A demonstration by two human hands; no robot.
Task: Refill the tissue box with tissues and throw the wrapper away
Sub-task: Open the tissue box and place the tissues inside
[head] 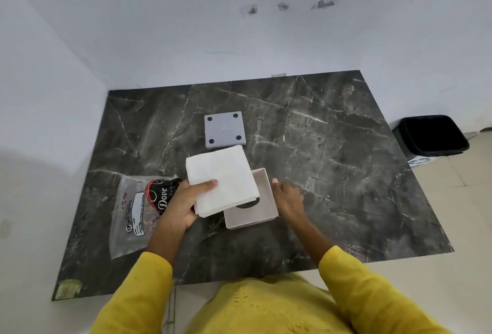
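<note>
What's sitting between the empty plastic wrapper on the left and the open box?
In the head view, the left hand and the stack of tissues it holds lie between the wrapper and the box, overlapping the box's left side.

Mid-frame, her left hand (pixel 183 202) grips a tissue stack (pixel 222 179) over the open tissue box (pixel 255 214); right hand (pixel 288 196) steadies it.
</note>
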